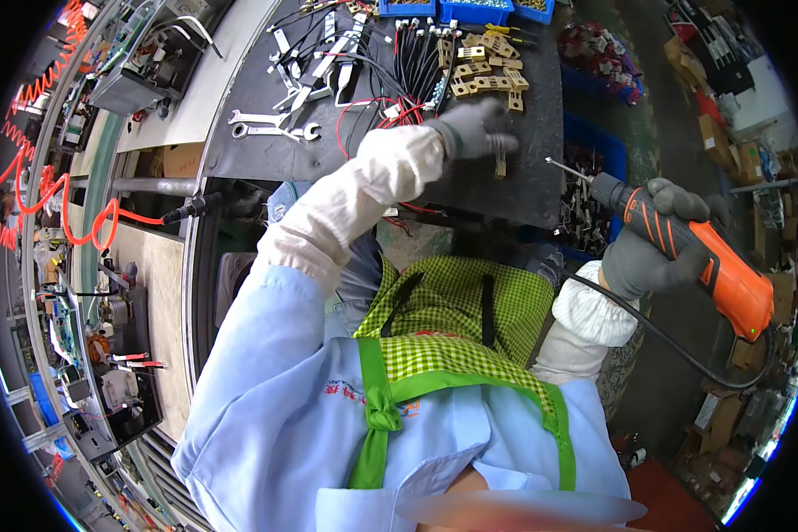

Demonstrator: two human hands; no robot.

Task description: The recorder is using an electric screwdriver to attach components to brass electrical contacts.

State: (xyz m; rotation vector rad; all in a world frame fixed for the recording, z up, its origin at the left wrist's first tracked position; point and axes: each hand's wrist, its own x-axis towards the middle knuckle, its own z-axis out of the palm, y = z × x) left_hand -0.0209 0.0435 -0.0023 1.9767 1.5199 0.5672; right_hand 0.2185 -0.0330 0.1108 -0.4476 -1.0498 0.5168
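My right hand (643,262), in a grey glove, is wrapped round an orange and black electric screwdriver (729,270). Its bit points up and left, past the right edge of the dark table (528,197). Over the table, my left hand (472,129), also gloved in grey, is smeared by motion. Just beside its fingertips lies a small brass-coloured block (501,168); whether the fingers touch it I cannot tell. Beyond that hand, several similar brass blocks (492,84) lie in a loose pile. Black cables with white connectors (412,58) lie to the pile's left.
Several open-end wrenches (270,118) lie on the table's left part. Blue bins of small hardware (476,11) line its far edge. Bins of parts (598,62) stand along the right side. From the screwdriver hangs a black cord (661,341). A coiled orange air hose (62,191) hangs at left.
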